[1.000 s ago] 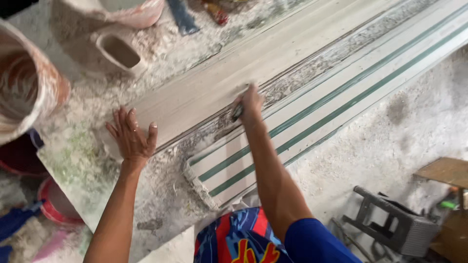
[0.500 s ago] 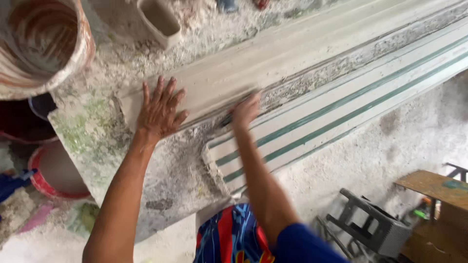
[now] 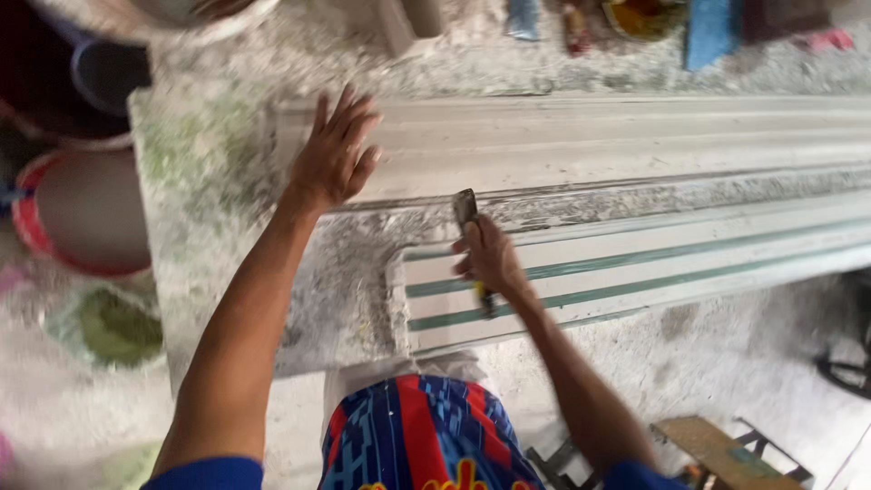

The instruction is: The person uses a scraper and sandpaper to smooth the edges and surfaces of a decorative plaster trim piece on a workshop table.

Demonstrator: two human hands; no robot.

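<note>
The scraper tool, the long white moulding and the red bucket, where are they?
scraper tool (image 3: 466, 207): head view, on its dark blade above the right hand.
long white moulding (image 3: 590, 141): head view, on its ridged top.
red bucket (image 3: 36, 227): head view, on its left rim.

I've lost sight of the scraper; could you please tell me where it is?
In the head view, the scraper is in the right hand, mid-frame, its blade tip at the near edge of the pale moulding, right of the left hand.

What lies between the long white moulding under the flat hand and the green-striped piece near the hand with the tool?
In the head view, a rough, speckled strip of the worktable separates the white moulding from the green-striped piece; the right hand's tool blade reaches over it.
</note>
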